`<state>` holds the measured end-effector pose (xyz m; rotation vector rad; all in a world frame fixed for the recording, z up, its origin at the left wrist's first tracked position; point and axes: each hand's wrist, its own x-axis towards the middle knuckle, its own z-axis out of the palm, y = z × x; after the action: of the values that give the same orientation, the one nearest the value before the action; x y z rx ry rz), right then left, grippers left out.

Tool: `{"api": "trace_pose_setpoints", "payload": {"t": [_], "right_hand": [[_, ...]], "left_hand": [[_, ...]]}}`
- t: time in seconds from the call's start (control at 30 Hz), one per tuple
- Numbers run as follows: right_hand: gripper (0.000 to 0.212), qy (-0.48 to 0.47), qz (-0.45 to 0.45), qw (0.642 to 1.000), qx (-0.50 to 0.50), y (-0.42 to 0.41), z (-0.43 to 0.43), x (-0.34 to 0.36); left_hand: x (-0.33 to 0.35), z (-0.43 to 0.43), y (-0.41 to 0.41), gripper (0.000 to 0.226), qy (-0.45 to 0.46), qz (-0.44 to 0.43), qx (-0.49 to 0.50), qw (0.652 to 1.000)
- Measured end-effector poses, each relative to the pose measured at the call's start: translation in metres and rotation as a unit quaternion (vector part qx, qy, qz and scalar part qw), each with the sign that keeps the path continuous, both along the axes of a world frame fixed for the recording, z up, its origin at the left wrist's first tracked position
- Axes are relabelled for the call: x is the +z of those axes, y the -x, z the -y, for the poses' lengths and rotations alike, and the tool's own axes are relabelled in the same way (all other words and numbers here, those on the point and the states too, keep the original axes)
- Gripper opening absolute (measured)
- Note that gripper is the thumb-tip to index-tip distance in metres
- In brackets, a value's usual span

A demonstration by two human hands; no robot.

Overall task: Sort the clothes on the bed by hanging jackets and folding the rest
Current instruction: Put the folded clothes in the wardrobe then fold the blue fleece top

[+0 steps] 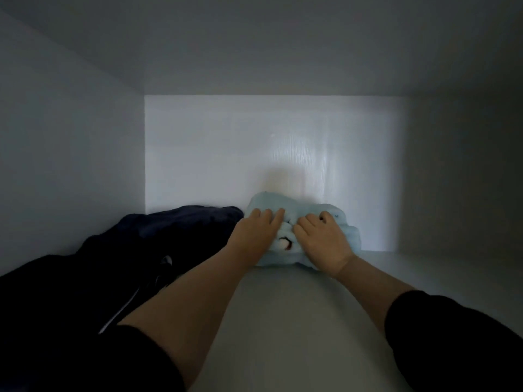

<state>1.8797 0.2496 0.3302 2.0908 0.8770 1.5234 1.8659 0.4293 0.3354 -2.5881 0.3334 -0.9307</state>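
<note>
Interior of a box-shaped cabinet compartment, seen from the head camera. A light blue, fleecy folded garment [264, 203] lay as a soft, lumpy bundle on the smooth pale shelf [283, 321], pushed close to the white back panel [226, 151], which carried a faint wood-grain texture and a glossy reflection. A small red-and-white motif [284, 243] showed on the bundle between the two hands; its design could not be made out.

The left hand [256, 234] rested palm-down on the left part of the garment, its fingers [276, 215] straight, slightly spread and pressed flat into the pile. The right hand [322, 239] lay on the right part, its fingers [307, 222] curled down into the fabric folds and gripping them. Both forearms were bare, emerging from dark sleeves [458, 340] at the lower edge.

A dark navy garment of smooth, matt cloth [169, 230] lay in a loose, rumpled heap along the left side of the shelf, its far end just beside the blue bundle. A thin white stripe [121, 309] ran along one of its folds. The side walls and ceiling of the compartment were plain, flat and in shadow.
</note>
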Motion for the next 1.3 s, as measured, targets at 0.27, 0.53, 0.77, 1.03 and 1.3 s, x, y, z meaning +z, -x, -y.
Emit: {"api": "trace_pose_setpoints", "payload": {"t": [0.27, 0.53, 0.77, 1.03, 1.3], "right_hand": [[0.048, -0.046, -0.318, 0.947, -0.01, -0.052, -0.004, -0.018], [0.059, -0.1, -0.581, 0.807, -0.039, -0.032, -0.007, 0.011], [0.028, -0.398, -0.463, 0.785, 0.104, -0.042, 0.015, 0.047], [0.049, -0.3, -0.316, 0.9, 0.004, -0.038, 0.001, 0.021], [0.104, -0.331, -0.416, 0.833, -0.155, -0.051, -0.003, -0.071]], "left_hand": [[0.005, -0.025, -0.046, 0.086, 0.096, -0.248, -0.063, 0.962], [0.089, -0.008, -0.088, 0.044, 0.208, -0.139, -0.083, 0.965], [0.053, -0.009, -0.116, 0.072, 0.224, -0.233, -0.1, 0.941], [0.048, -0.01, -0.113, 0.05, 0.144, -0.239, -0.156, 0.948], [0.052, -0.02, -0.097, 0.027, 0.294, -0.235, -0.2, 0.904]]}}
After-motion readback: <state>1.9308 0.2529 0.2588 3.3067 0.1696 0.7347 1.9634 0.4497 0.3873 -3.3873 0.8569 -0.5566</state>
